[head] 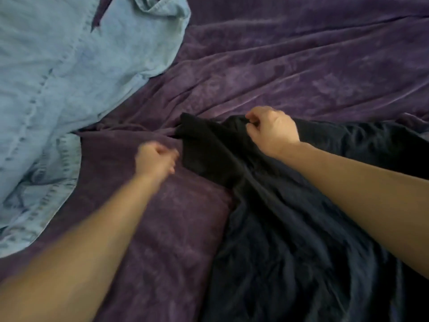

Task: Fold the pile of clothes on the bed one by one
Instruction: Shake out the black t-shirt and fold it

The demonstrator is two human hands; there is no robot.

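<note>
A dark navy garment (290,228) lies rumpled across the right and lower part of the bed, with one sleeve-like end (202,140) reaching left. My right hand (271,129) pinches a fold at the garment's upper edge between thumb and curled fingers. My left hand (155,161) is blurred, its fingers curled, just left of the sleeve end and above the purple cover; it seems to hold nothing. A light blue denim shirt (69,77) lies spread out at the upper left.
A wrinkled purple velvet bedcover (301,66) fills the bed beneath both garments. The bare stretch of cover runs from the top right down between the denim shirt and the dark garment.
</note>
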